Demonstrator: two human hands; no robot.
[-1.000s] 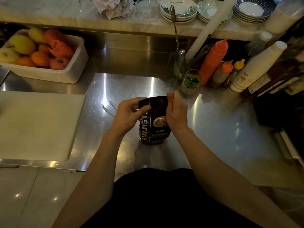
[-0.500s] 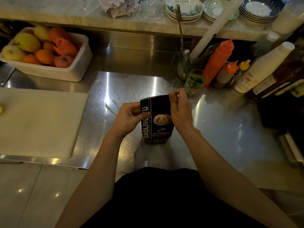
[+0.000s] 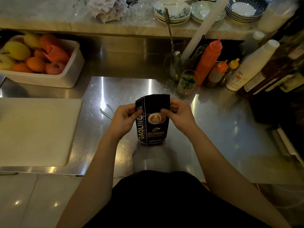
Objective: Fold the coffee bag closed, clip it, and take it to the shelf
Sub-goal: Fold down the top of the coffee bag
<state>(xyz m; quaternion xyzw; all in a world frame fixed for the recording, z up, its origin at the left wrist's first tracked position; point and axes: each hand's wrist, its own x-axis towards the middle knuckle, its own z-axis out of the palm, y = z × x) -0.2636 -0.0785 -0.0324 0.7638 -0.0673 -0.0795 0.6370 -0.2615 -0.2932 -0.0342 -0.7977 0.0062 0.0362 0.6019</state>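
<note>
A dark coffee bag (image 3: 153, 129) with a latte picture stands upright on the steel counter (image 3: 213, 129), its top flap raised and flat. My left hand (image 3: 125, 117) pinches the bag's upper left edge. My right hand (image 3: 178, 114) pinches the upper right edge, thumb on the front. A pale green clip (image 3: 107, 111) lies on the counter just left of my left hand, partly hidden behind it.
A white cutting board (image 3: 36, 130) lies at the left. A fruit tub (image 3: 69, 74) sits back left. A glass with greens (image 3: 187, 83), sauce bottles (image 3: 209, 60) and a utensil holder (image 3: 176, 66) crowd the back right. Stacked dishes (image 3: 172, 10) sit on the raised ledge.
The bag's top, bent down a second ago, now stands straighter and taller. Both hands have slid a little lower along its upper edges.
</note>
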